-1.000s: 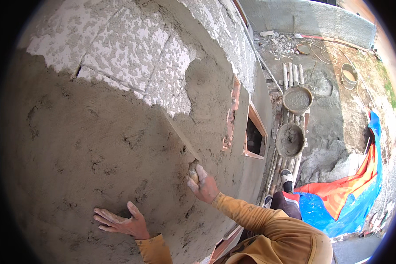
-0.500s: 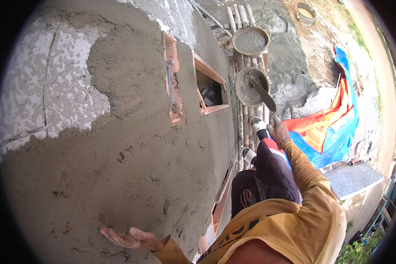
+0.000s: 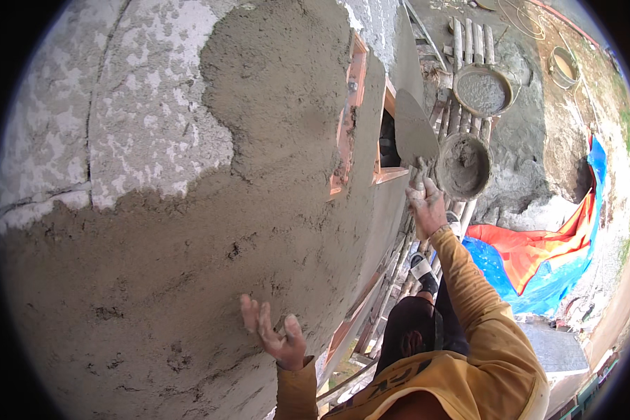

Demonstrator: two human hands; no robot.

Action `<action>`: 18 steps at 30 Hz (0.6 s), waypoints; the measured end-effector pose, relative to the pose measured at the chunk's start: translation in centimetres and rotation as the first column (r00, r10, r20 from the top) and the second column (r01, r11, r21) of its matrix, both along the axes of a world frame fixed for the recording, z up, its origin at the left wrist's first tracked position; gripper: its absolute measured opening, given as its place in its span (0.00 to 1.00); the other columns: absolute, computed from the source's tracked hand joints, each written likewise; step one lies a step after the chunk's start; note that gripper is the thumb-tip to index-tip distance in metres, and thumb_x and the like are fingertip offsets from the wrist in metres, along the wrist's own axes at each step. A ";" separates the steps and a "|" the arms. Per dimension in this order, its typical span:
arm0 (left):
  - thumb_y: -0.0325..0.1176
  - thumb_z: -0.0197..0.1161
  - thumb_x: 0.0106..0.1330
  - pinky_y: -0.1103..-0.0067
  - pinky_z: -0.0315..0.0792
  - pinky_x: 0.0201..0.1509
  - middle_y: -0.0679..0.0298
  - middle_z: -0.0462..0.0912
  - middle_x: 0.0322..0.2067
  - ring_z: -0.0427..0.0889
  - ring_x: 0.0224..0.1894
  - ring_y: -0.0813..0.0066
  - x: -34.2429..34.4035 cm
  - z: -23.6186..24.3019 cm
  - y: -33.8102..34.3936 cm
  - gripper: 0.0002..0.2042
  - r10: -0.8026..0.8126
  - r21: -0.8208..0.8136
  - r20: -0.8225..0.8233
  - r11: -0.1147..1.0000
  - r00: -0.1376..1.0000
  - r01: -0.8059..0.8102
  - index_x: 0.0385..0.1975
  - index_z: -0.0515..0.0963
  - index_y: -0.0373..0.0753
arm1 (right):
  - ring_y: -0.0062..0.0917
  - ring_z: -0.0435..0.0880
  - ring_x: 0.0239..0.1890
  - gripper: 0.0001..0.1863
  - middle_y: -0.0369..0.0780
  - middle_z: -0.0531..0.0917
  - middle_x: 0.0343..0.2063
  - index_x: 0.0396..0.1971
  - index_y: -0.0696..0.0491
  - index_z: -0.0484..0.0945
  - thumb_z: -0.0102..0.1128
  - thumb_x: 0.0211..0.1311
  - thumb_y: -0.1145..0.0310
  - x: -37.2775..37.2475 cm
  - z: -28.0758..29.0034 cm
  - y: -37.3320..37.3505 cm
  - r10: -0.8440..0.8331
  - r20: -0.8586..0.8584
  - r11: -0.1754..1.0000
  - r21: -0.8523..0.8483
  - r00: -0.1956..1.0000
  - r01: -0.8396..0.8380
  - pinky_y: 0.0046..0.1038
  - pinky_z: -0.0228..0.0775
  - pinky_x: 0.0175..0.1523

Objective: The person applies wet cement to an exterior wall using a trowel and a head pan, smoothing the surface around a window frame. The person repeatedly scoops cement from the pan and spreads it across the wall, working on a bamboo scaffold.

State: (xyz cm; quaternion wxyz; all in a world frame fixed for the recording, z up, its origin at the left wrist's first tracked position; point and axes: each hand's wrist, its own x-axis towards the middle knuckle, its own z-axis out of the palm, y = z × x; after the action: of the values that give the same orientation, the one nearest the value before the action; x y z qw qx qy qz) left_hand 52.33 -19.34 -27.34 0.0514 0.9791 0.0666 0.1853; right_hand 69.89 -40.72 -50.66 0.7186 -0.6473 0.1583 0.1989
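Note:
My right hand (image 3: 427,204) is closed around the handle of a trowel (image 3: 414,131), whose broad grey blade is raised beside the wall opening and points away from me. The near mortar basin (image 3: 486,183) lies just right of the blade, with wet grey mortar (image 3: 463,161) in it. My left hand (image 3: 276,334) holds nothing; its fingers are apart and bent, in front of the freshly plastered wall (image 3: 161,273). Whether they touch the wall I cannot tell. Grey smears coat both hands.
A second basin (image 3: 484,113) with mortar rests farther along the pole platform (image 3: 469,42). Wooden frames (image 3: 341,133) edge the wall openings. A blue and orange tarp (image 3: 532,283) drapes at right; a bucket (image 3: 563,67) stands beyond. My shoe (image 3: 423,269) is on the poles.
The trowel has come up out of the near basin and swung left toward the wall in my right hand. My left hand has risen and moved right, its fingers now pointing upward.

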 end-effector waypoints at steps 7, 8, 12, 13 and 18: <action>0.42 0.46 0.65 0.58 0.54 0.66 0.53 0.60 0.59 0.54 0.64 0.56 0.5 18.5 4.1 0.20 -0.015 0.584 0.602 0.690 0.798 -0.428 0.53 0.65 0.38 | 0.46 0.77 0.32 0.16 0.49 0.77 0.25 0.35 0.56 0.69 0.59 0.51 0.62 13.7 7.9 12.8 -0.128 0.403 0.956 -0.193 0.906 0.220 0.37 0.68 0.37; 0.44 0.47 0.65 0.57 0.52 0.66 0.54 0.60 0.59 0.54 0.64 0.55 0.2 19.0 5.3 0.21 -0.031 0.617 0.602 0.652 0.798 -0.440 0.54 0.65 0.39 | 0.46 0.77 0.32 0.17 0.49 0.77 0.25 0.36 0.57 0.70 0.59 0.50 0.62 13.8 8.2 13.8 -0.119 0.375 0.942 -0.250 0.919 0.224 0.36 0.68 0.38; 0.51 0.49 0.64 0.53 0.46 0.65 0.55 0.61 0.60 0.53 0.65 0.54 -0.2 19.0 7.7 0.25 -0.086 0.715 0.584 0.526 0.808 -0.461 0.54 0.66 0.39 | 0.45 0.77 0.34 0.17 0.48 0.78 0.27 0.37 0.59 0.70 0.59 0.51 0.63 9.1 8.1 15.4 -0.083 0.375 0.964 -0.204 0.923 0.169 0.36 0.68 0.39; 0.52 0.49 0.63 0.52 0.45 0.65 0.56 0.62 0.60 0.53 0.65 0.54 -0.2 18.8 7.8 0.26 -0.095 0.731 0.575 0.506 0.813 -0.458 0.54 0.66 0.40 | 0.45 0.77 0.34 0.17 0.48 0.78 0.27 0.38 0.59 0.70 0.59 0.52 0.64 7.3 8.1 15.4 -0.076 0.407 0.970 -0.181 0.910 0.162 0.35 0.68 0.39; 0.55 0.50 0.62 0.50 0.42 0.65 0.57 0.62 0.60 0.53 0.65 0.54 -1.0 18.7 8.2 0.27 -0.107 0.697 0.598 0.559 0.794 -0.450 0.54 0.66 0.40 | 0.40 0.75 0.32 0.16 0.47 0.77 0.28 0.37 0.60 0.69 0.58 0.53 0.66 -1.3 11.5 15.3 0.008 0.331 0.998 -0.063 0.943 0.013 0.31 0.68 0.39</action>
State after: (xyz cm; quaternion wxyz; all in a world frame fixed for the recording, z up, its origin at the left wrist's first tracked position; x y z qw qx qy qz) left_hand 51.37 -11.13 -8.67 -0.4050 0.7719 0.0559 0.4869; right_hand 68.55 -25.45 -39.18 0.7139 -0.6943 0.0424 0.0811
